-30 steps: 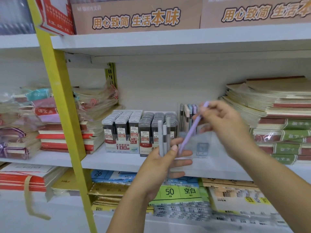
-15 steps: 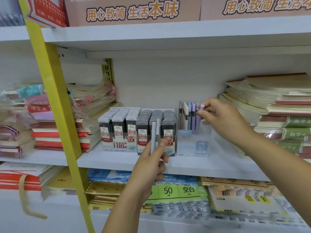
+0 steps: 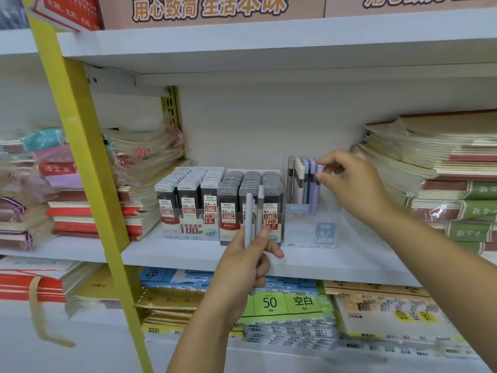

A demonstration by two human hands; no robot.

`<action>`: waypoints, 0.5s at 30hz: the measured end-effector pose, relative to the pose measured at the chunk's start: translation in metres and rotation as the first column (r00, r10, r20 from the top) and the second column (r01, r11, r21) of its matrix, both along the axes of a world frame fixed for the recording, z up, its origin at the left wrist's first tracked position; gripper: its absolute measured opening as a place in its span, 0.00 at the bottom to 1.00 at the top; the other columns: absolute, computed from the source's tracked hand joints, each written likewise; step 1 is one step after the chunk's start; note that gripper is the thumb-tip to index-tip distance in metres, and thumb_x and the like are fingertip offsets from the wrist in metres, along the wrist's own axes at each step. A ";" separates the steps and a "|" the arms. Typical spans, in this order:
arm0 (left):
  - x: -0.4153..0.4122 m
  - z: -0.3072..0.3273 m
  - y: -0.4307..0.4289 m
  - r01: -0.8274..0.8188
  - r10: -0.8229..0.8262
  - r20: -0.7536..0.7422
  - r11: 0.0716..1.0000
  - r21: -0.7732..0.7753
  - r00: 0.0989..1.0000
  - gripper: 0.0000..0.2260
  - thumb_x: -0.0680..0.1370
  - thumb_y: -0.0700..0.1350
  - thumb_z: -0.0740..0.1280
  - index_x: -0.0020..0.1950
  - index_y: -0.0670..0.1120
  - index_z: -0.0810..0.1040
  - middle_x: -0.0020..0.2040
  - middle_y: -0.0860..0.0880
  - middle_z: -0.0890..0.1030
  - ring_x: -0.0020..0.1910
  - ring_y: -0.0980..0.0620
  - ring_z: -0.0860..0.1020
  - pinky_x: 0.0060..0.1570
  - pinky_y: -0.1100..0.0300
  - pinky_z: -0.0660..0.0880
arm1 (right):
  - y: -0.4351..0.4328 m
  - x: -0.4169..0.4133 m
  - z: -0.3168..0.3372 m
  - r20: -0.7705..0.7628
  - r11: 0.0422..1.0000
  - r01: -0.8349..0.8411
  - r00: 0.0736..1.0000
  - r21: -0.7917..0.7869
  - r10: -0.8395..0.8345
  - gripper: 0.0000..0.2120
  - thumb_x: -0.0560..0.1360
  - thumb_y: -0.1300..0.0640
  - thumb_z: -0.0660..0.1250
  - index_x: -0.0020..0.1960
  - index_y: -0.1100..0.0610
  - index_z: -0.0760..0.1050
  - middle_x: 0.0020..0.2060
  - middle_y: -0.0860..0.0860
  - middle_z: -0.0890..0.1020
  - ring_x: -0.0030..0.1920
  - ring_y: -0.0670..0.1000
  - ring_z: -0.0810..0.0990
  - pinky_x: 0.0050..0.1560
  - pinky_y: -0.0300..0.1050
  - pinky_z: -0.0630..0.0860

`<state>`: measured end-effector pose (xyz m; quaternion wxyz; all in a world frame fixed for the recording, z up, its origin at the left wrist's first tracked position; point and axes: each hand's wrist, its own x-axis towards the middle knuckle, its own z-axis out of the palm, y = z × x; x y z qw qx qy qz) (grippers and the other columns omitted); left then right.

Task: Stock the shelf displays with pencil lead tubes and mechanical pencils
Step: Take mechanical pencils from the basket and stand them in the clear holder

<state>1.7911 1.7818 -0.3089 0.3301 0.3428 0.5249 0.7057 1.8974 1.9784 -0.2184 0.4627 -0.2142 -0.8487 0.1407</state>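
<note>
1. Yellow upright post, slanting across the left of the view in front of the white shelf.
2. Wrapped notebook stacks, lying flat on the shelf behind the post.
3. Lead tube display marked 0.5: three rows of tubes, standing upright and packed tight.
4. Lead tube display marked 0.7, touching the 0.5 display on its right side; rows likewise full.
5. Left hand, raised in front of the 0.7 display. Fingers curled round a small bunch of grey mechanical pencils, thumb pressed against the barrels. The pencils are held upright, off the shelf.
6. Clear pencil holder, just beside the 0.7 display, containing upright grey, pink, blue and purple pencils.
7. Right hand: thumb and forefinger pinch the top of a purple mechanical pencil, which stands at the right end of the row in the holder. The other fingers are loosely bent.
8. Notebook stack, right, beside the holder.
</note>
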 end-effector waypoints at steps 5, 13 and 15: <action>-0.001 0.003 -0.001 -0.012 0.011 0.027 0.999 0.039 1.000 0.14 0.79 0.52 0.67 0.61 0.45 0.74 0.38 0.51 0.82 0.26 0.56 0.64 0.23 0.65 0.60 | -0.001 -0.008 -0.007 0.043 0.999 0.016 0.999 -0.041 -0.014 0.10 0.77 0.57 0.68 0.58 0.49 0.77 0.43 0.45 0.80 0.52 0.48 0.69 0.45 0.39 0.63; 0.000 0.011 0.000 0.073 -0.075 0.020 0.992 0.104 0.997 0.19 0.70 0.55 0.72 0.57 0.47 0.82 0.39 0.49 0.83 0.26 0.57 0.67 0.22 0.68 0.62 | -0.064 0.009 -0.006 0.049 0.934 -0.281 0.953 -0.220 0.299 0.16 0.78 0.48 0.62 0.66 0.42 0.72 0.48 0.41 0.80 0.51 0.40 0.76 0.49 0.33 0.70; 0.001 0.009 0.002 0.091 -0.090 -0.013 0.992 0.090 0.996 0.17 0.72 0.55 0.71 0.57 0.49 0.83 0.39 0.49 0.83 0.26 0.57 0.66 0.22 0.67 0.61 | -0.076 0.009 -0.007 -0.059 0.818 -0.433 0.893 -0.380 0.445 0.15 0.79 0.53 0.65 0.64 0.42 0.72 0.47 0.46 0.85 0.49 0.39 0.80 0.49 0.30 0.73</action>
